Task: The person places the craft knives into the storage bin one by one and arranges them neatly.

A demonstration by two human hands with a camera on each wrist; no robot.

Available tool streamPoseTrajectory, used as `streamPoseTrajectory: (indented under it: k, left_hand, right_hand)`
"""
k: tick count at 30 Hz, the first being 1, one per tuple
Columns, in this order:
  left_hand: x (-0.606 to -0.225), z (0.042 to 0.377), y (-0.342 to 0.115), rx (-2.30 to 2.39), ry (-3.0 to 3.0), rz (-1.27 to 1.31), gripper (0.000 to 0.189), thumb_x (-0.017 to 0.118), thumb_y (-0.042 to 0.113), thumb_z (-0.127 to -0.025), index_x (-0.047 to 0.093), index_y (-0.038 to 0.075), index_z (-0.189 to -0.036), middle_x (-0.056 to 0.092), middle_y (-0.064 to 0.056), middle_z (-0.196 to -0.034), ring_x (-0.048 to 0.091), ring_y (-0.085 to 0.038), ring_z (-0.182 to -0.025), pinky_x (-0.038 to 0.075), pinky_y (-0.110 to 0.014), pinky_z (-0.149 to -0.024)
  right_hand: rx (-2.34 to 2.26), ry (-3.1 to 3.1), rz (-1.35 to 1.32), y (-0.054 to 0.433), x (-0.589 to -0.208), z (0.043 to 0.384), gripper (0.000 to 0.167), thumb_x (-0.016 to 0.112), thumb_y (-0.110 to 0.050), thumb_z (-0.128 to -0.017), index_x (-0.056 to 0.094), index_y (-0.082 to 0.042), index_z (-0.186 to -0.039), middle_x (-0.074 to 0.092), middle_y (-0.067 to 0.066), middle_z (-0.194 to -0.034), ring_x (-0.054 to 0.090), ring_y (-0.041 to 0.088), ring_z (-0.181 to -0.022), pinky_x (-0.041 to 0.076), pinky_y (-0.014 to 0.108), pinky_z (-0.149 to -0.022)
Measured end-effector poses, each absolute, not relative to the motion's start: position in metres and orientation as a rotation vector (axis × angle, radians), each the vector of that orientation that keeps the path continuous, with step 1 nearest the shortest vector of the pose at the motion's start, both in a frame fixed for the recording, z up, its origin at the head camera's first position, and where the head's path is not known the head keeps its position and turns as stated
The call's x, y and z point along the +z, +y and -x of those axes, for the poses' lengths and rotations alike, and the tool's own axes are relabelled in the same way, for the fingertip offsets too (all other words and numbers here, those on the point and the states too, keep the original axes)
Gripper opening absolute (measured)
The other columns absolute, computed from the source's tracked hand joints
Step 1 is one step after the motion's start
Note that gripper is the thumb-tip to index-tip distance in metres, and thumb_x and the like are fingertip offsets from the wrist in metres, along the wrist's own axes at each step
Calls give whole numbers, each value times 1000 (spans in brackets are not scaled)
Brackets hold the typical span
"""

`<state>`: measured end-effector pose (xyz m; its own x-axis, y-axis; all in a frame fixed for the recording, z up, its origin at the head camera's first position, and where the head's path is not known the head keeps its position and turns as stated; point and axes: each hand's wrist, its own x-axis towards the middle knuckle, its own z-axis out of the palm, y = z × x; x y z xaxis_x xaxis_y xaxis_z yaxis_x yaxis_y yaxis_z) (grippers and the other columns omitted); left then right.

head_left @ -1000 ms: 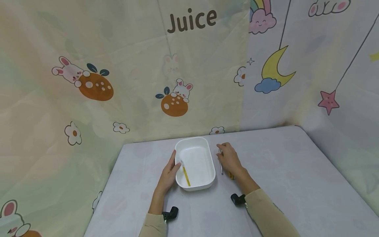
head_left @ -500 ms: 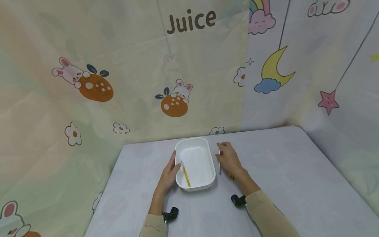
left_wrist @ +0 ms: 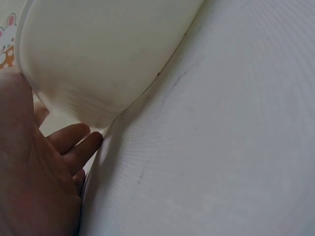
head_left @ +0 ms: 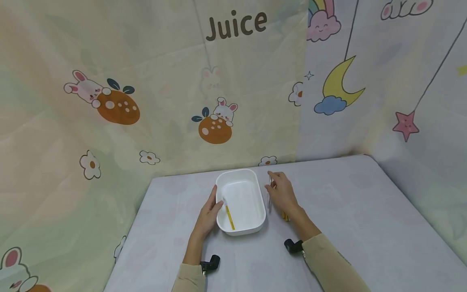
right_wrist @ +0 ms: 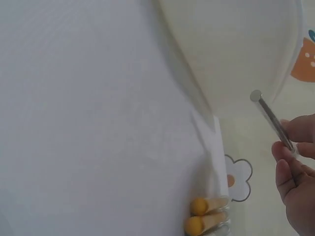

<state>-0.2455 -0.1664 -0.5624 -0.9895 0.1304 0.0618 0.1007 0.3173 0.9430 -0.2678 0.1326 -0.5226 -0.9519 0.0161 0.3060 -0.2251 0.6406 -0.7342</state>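
A white rectangular tray [head_left: 243,202] stands near the middle of the table. My left hand [head_left: 207,215] grips its left side, thumb over the rim and fingers along the outer wall; the left wrist view shows those fingers [left_wrist: 86,147] low against the wall. Inside the tray lies a thin yellow stick [head_left: 230,217], its pale upper end beside my thumb. Just right of the tray, my right hand [head_left: 283,195] pinches a slim silver rod [right_wrist: 273,120] between thumb and fingertips. The rod's flat round end points back toward me, and it is raised over the table in the right wrist view.
Several yellow-and-black sticks [head_left: 285,216] lie together beneath my right wrist, partly hidden by it; their rounded yellow ends [right_wrist: 198,216] show in the right wrist view. A printed fabric wall [head_left: 164,101] rises behind the white-covered table [head_left: 346,211].
My right hand has shifted slightly away from me, and the silver rod has moved up and left toward the tray's edge. The left hand and tray stay where they were.
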Motion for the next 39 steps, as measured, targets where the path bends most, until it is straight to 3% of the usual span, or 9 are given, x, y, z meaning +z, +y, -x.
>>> streamPoseTrajectory:
  k: [22,39]
  left_hand:
    - [-562,246,-166,1802,2530,-221,63,51,29,-110,22,37,-165,20,22,-170,18,-7,-160,17,-42,-132]
    - [-561,245,-166,1798,2533,-211,64,52,28,-110,23,35,-166,21,21,-170,18,-7,-160,17,-42,-132]
  right_hand:
    - [1348,-2385,-239,122,-491,259,58,75,-4,-94,56,-2,-148,59,17,-131,66,19,-87,51,19,-70]
    - [1338,-2410,-345,94,-485,257,58,76,-1,-92,57,1,-147,59,18,-133,65,15,-84,52,20,-70]
